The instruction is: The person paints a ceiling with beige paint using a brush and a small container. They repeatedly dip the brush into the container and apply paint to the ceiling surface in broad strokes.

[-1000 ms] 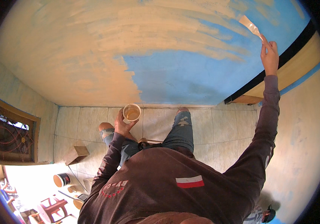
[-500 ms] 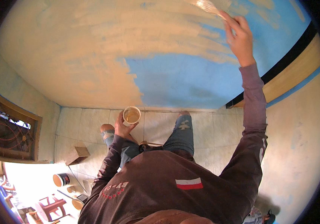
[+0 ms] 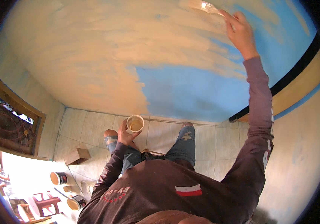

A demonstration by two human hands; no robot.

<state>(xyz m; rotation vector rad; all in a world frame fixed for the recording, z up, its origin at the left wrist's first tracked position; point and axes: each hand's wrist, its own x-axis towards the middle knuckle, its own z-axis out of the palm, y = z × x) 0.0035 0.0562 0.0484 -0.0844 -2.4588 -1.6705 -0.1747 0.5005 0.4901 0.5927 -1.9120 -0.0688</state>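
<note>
My right hand [image 3: 242, 35] is raised far up and to the right, its fingers closed around the handle of a paintbrush [image 3: 207, 7]. The brush's bristles are blurred and lie against or close to the wall, over tan paint. Low in front of me, my left hand [image 3: 124, 135] grips a white tub [image 3: 135, 123] from the side, with tan paint inside. Streaky tan paint [image 3: 92, 56] covers much of the wall ahead. A patch of bright blue [image 3: 193, 89] shows at its lower right, and more blue runs up the right side.
A black strip [image 3: 298, 67] edges the wall at the right. A wooden box [image 3: 78, 156] stands on the tiled floor to the left, near paint buckets [image 3: 58, 178] and a reddish stool [image 3: 44, 203]. A brown frame with scrollwork [image 3: 12, 119] is set at the far left.
The brush has moved slightly left and up along the wall in my right hand. My left hand keeps its hold on the tub. The whole view has shifted a little.
</note>
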